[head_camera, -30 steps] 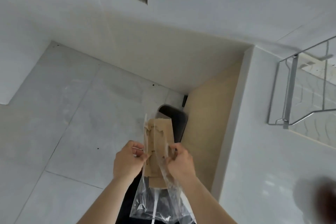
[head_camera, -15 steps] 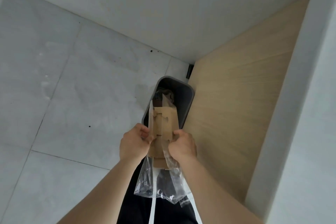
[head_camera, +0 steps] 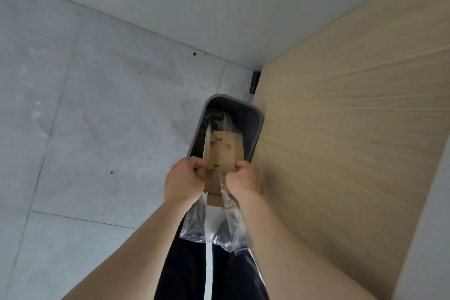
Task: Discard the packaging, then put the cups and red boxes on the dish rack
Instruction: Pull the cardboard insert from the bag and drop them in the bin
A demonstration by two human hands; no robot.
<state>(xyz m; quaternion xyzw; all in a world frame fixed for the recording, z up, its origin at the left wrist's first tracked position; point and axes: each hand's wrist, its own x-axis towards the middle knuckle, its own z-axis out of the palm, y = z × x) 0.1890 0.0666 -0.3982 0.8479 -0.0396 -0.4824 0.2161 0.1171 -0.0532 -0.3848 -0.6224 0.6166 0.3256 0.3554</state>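
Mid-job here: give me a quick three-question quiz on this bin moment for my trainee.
1. True or false: the cardboard packaging already lies loose at the bottom of the grey bin.
2. What stands right of the bin: A) wood-grain cabinet panel, B) dish rack, C) chair?
3. Fill in: clear ___ bags hang below the hands.

Key
1. False: the left hand and right hand both grip it over the bin's opening.
2. A.
3. Plastic.
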